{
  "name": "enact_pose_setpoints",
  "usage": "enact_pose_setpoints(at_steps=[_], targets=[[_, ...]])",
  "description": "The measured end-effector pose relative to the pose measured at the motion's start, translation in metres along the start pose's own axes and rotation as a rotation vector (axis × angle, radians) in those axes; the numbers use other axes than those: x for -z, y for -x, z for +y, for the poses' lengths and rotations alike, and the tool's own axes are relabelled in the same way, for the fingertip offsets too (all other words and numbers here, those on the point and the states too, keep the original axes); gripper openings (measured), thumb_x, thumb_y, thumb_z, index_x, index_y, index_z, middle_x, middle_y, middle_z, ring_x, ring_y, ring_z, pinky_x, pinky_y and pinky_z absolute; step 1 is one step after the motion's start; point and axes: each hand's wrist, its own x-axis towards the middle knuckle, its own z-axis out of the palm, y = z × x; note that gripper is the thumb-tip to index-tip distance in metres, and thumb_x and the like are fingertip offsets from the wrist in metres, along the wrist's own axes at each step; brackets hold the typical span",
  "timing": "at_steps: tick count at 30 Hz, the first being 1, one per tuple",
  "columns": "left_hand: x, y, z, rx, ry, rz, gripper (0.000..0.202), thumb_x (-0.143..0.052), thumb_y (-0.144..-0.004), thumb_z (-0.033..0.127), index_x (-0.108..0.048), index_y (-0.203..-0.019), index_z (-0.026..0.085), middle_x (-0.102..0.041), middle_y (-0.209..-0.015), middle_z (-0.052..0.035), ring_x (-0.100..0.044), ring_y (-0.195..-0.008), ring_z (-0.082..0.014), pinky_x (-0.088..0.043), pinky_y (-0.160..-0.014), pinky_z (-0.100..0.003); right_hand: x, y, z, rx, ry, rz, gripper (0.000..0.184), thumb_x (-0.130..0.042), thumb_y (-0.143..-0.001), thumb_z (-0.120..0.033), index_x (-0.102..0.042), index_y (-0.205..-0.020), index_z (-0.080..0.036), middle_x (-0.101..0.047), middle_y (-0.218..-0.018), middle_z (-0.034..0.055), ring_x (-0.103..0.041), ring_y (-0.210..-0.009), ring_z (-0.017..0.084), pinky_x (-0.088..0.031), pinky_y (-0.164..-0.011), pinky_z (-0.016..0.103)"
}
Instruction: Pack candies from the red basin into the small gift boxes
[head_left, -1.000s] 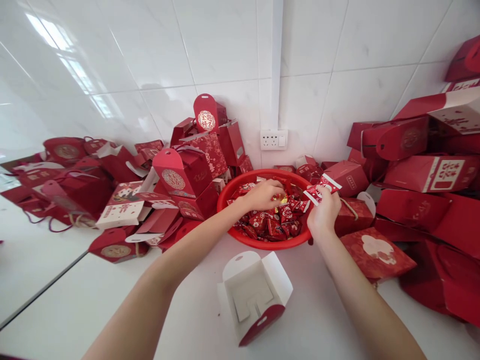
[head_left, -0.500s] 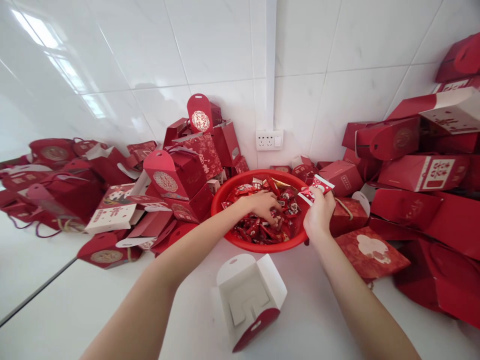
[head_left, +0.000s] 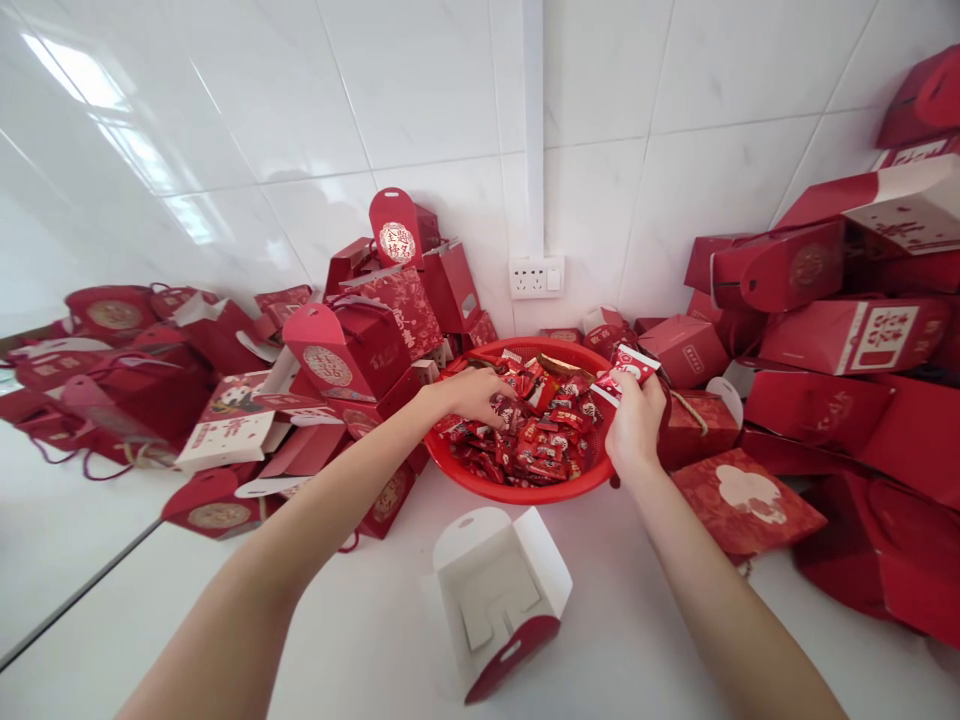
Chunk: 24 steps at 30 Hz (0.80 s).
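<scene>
My left hand (head_left: 480,396) is inside the round red plastic basket (head_left: 517,493), over its left half. Its fingers are bent down and spread among small wrapped candies (head_left: 551,440), with the tips partly lost between the wrappers. At the basket's right rim, my right hand (head_left: 636,420) is closed on a red-and-white candy packet (head_left: 626,374), which sticks up above the thumb. In front of the basket stands an open gift box (head_left: 499,600), its white inside facing up and its flaps spread. Nothing lies in the box.
Red gift boxes (head_left: 345,350) are stacked left of the basket, with more (head_left: 135,370) farther left. Another pile of red boxes (head_left: 817,410) rises on the right. Behind stands a tiled wall with a socket (head_left: 536,278).
My left hand has shifted left through the basket, uncovering more candies in the middle. My right hand stays nearly in place, still holding the packet.
</scene>
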Motion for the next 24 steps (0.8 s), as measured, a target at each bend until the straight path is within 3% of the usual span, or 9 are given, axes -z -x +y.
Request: enact_pose_setpoints(at_steps=[6, 14, 18, 24], targets=[[-0.006, 0.0, -0.008, 0.181, -0.014, 0.085, 0.049, -0.065, -0.083, 0.04, -0.066, -0.129, 0.024, -0.075, -0.113, -0.0079, -0.069, -0.106, -0.028, -0.05, -0.087, -0.03, -0.001, 0.001, -0.001, -0.011, 0.001, -0.013, 0.02, -0.068, -0.059, -0.027, -0.062, -0.077, -0.021, -0.067, -0.067, -0.0062, -0.063, -0.064, 0.013, -0.052, -0.062, 0.025], [-0.018, -0.004, -0.017, 0.168, 0.056, 0.125, 0.05, -0.065, -0.084, 0.045, -0.065, -0.129, 0.022, -0.072, -0.119, -0.0093, -0.065, -0.114, -0.0287, -0.049, -0.099, -0.034, -0.003, 0.002, -0.001, -0.033, -0.041, -0.024, 0.019, -0.068, -0.059, -0.025, -0.063, -0.077, -0.02, -0.068, -0.067, -0.0055, -0.063, -0.064, 0.013, -0.053, -0.061, 0.024], [-0.023, -0.006, -0.011, 0.21, 0.063, 0.125, 0.06, -0.065, -0.085, 0.049, -0.061, -0.137, 0.02, -0.067, -0.122, -0.0141, -0.062, -0.118, -0.0314, -0.047, -0.103, -0.038, -0.003, 0.003, -0.002, -0.036, -0.043, -0.026, 0.018, -0.068, -0.059, -0.024, -0.063, -0.075, -0.02, -0.067, -0.066, -0.0059, -0.061, -0.062, 0.011, -0.052, -0.059, 0.023], [-0.021, -0.006, 0.014, 0.307, 0.032, 0.034, 0.073, -0.064, -0.085, 0.053, -0.049, -0.149, 0.022, -0.059, -0.135, -0.0194, -0.059, -0.124, -0.039, -0.047, -0.104, -0.046, -0.004, 0.004, -0.002, -0.045, -0.04, -0.035, 0.017, -0.067, -0.06, -0.024, -0.062, -0.075, -0.019, -0.068, -0.066, -0.0042, -0.063, -0.063, 0.013, -0.053, -0.061, 0.024]])
